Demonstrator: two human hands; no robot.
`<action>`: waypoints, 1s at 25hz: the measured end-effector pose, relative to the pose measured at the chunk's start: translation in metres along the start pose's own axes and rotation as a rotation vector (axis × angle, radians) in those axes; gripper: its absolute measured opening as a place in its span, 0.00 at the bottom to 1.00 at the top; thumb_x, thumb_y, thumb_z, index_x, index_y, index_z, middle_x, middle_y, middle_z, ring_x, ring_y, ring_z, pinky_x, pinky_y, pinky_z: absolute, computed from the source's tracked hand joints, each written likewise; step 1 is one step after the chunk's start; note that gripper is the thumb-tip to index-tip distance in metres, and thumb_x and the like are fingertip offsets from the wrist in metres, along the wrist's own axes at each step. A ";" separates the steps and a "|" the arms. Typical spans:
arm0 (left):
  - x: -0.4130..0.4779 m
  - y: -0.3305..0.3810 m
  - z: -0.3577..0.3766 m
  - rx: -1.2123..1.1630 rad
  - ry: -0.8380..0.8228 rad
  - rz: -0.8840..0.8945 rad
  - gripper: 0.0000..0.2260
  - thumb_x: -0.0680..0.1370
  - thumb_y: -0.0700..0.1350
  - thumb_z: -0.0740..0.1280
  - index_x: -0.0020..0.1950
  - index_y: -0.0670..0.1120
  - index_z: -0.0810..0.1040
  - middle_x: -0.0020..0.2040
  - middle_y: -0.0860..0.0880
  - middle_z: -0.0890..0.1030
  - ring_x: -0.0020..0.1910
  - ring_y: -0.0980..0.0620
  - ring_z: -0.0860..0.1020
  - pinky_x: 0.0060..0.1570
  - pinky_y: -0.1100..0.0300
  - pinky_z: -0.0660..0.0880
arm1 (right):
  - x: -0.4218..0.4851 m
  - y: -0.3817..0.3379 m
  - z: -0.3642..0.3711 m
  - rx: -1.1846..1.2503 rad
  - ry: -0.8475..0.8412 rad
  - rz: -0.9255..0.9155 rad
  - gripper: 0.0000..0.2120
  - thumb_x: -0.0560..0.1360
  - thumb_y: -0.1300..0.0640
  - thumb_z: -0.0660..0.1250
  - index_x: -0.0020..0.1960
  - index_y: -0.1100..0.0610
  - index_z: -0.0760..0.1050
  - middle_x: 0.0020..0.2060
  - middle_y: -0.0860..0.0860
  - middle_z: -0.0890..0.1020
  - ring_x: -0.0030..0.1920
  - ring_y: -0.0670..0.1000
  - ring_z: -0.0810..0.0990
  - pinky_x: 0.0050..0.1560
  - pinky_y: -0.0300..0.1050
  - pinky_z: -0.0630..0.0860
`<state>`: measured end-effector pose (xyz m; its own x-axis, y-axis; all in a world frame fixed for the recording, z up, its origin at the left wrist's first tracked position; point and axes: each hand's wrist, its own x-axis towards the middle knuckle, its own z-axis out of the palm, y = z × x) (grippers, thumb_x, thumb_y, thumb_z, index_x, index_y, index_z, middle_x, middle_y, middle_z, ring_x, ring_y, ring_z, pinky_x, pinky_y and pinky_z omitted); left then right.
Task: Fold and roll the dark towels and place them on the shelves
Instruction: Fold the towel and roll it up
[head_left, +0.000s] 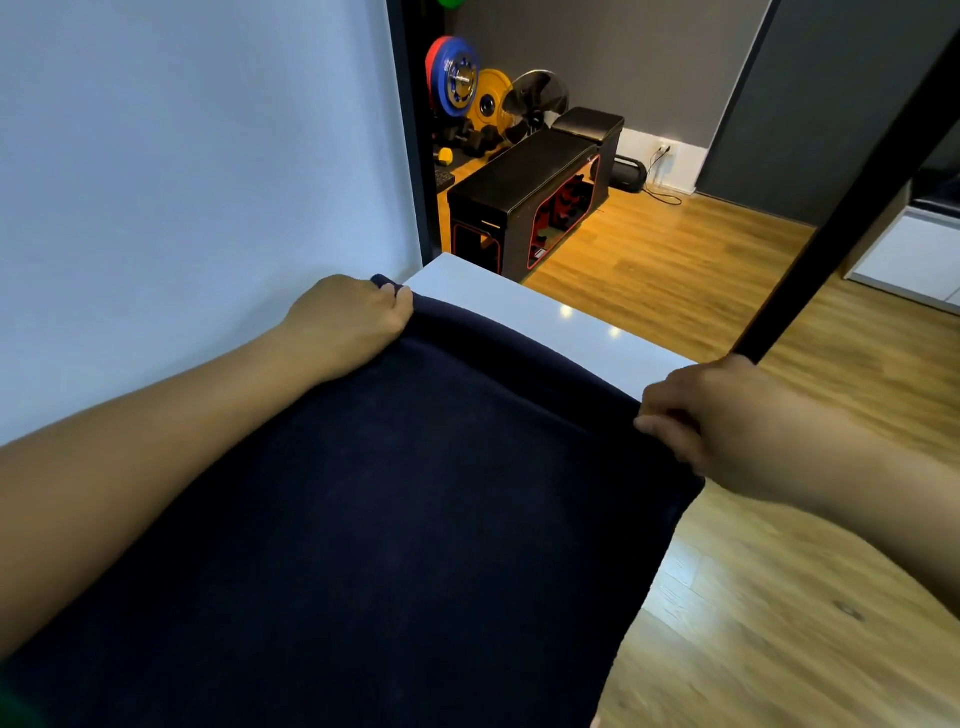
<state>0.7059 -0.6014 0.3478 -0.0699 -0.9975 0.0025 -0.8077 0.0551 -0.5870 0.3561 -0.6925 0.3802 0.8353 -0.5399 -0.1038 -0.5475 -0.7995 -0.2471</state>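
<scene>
Inspection entry, remote station. I log two limbs in view.

Left hand (348, 322): bare. I see the left forearm (156, 441) uncovered from the wrist out to the frame edge at 8 o'clock.

Right hand (727, 415): bare. The right forearm (883, 493) is likewise uncovered, out to the edge at 4 o'clock.

The right hand's fingertips are blurred, so I cannot confirm finer detail.

Weight plates (457, 78), fan (537, 98), black bench (519, 182).

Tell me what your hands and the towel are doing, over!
Left hand grips dark towel, far left corner; right hand pinches far right corner. Towel spread flat on white tabletop. Black post close behind right hand.
</scene>
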 end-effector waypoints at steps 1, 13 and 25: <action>-0.006 0.003 0.000 0.000 -0.078 -0.068 0.13 0.80 0.38 0.59 0.65 0.40 0.68 0.43 0.44 0.76 0.34 0.45 0.70 0.29 0.55 0.61 | 0.006 0.001 -0.004 0.198 -0.002 0.097 0.13 0.78 0.47 0.62 0.39 0.53 0.74 0.29 0.49 0.81 0.31 0.49 0.82 0.36 0.46 0.80; 0.048 -0.015 -0.045 -0.278 -0.340 -0.003 0.25 0.76 0.38 0.64 0.71 0.57 0.71 0.62 0.48 0.76 0.59 0.44 0.76 0.54 0.52 0.75 | 0.028 0.009 -0.005 0.104 -0.172 0.198 0.09 0.72 0.41 0.71 0.48 0.44 0.76 0.43 0.42 0.81 0.41 0.40 0.78 0.38 0.37 0.72; 0.012 0.001 0.000 -0.344 0.241 -0.125 0.06 0.69 0.31 0.67 0.44 0.39 0.76 0.39 0.42 0.74 0.31 0.39 0.71 0.28 0.57 0.58 | 0.017 -0.014 0.014 -0.161 0.140 0.092 0.11 0.71 0.49 0.67 0.40 0.51 0.66 0.36 0.46 0.75 0.39 0.54 0.76 0.36 0.47 0.72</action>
<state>0.7045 -0.6135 0.3473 -0.0608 -0.9610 0.2698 -0.9637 -0.0138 -0.2665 0.3791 -0.6865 0.3683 0.7725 -0.6347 0.0189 -0.6313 -0.7709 -0.0849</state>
